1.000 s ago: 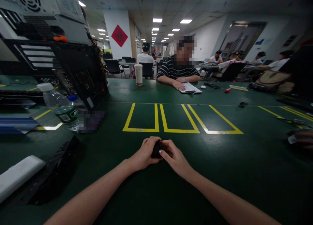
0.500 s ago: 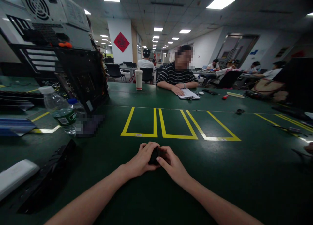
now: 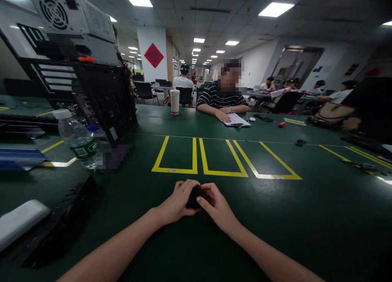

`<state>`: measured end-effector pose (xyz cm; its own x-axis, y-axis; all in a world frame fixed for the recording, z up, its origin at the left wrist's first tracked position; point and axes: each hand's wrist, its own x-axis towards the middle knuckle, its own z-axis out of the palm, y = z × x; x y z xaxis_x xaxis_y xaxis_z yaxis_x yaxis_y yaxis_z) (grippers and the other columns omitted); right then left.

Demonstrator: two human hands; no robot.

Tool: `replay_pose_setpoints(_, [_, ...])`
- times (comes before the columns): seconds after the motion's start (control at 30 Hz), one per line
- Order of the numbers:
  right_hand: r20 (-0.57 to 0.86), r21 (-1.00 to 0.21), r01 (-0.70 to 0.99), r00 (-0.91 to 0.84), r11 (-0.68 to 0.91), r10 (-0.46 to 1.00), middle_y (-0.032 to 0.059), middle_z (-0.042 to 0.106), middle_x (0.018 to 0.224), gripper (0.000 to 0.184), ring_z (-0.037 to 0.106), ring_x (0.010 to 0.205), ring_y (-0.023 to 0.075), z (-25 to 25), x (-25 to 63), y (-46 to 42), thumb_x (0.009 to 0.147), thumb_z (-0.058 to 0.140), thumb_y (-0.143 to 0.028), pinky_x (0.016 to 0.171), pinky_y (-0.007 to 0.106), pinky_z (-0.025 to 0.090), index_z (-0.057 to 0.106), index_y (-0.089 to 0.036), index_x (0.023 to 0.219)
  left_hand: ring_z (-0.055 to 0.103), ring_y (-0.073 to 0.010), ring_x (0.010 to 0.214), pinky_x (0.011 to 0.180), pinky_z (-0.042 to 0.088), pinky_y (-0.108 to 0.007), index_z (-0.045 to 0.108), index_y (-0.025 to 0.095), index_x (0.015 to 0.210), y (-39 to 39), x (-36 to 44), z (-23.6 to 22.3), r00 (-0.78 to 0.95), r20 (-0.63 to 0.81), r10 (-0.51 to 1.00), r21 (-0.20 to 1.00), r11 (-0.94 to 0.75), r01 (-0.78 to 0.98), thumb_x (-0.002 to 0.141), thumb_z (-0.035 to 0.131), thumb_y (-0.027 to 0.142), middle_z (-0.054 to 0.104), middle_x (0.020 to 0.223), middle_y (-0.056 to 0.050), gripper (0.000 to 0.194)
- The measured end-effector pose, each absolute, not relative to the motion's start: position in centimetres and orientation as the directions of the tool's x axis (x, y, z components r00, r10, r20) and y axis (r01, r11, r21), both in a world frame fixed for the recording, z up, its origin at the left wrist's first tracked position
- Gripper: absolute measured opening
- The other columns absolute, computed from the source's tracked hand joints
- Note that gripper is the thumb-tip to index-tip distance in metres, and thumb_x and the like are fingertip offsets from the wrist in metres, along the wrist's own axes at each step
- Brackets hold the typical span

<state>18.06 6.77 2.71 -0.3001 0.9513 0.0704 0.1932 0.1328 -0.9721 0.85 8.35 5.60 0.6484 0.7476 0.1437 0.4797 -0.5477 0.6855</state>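
Both my hands meet at the near middle of the green table [image 3: 306, 216], just in front of the yellow taped boxes [image 3: 214, 159]. My left hand [image 3: 176, 200] curls its fingers round a small black object [image 3: 194, 197]. My right hand [image 3: 217, 206] grips the same object from the other side, thumb on its near face. Most of the object is hidden between the fingers, and I cannot make out what it is.
An open computer case [image 3: 76, 65] stands at the far left with water bottles [image 3: 78, 139] beside it. A black part [image 3: 61, 220] and a white bar [image 3: 21, 220] lie near left. A person in a striped shirt [image 3: 222, 98] sits across, by a white cup [image 3: 174, 101].
My hands stay closed on the black object in the same spot. The view has tilted up a little, and the hand at the right edge has gone out of view.
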Motion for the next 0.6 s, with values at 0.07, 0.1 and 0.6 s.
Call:
replay_pose_setpoints(0.07, [0.046,-0.972,0.204,-0.320,0.116,0.946,0.0026,0.054,0.101,0.022,0.054,0.094,0.0182,2.83,18.03,6.64,0.081,0.048,-0.029,0.079,0.034,0.047,0.046,-0.023,0.102,0.042,-0.0258,0.108,0.089,0.034,-0.044,0.034,0.026,0.117,8.37,0.85,5.53,0.641,0.136,0.755,0.691,-0.536,0.485,0.071,0.062,0.021,0.045,0.116,-0.005,0.054])
replay_pose_setpoints(0.1, [0.047,-0.971,0.206,-0.336,0.122,0.941,0.0025,0.054,0.099,0.021,0.055,0.092,0.0180,2.86,18.02,6.56,0.081,0.048,-0.029,0.079,0.034,0.047,0.046,-0.023,0.101,0.042,-0.0257,0.107,0.089,0.034,-0.044,0.034,0.026,0.116,8.39,0.85,5.50,0.640,0.138,0.756,0.691,-0.536,0.485,0.071,0.062,0.020,0.045,0.116,-0.005,0.054])
replay_pose_setpoints(0.6, [0.041,-0.976,0.191,-0.302,0.102,0.952,0.0025,0.054,0.103,0.026,0.053,0.096,0.0187,2.71,17.96,6.63,0.079,0.050,-0.029,0.081,0.035,0.047,0.045,-0.024,0.104,0.041,-0.0268,0.108,0.087,0.035,-0.045,0.034,0.027,0.117,8.34,0.79,5.42,0.631,0.123,0.766,0.694,-0.521,0.497,0.072,0.061,0.022,0.043,0.116,-0.005,0.053])
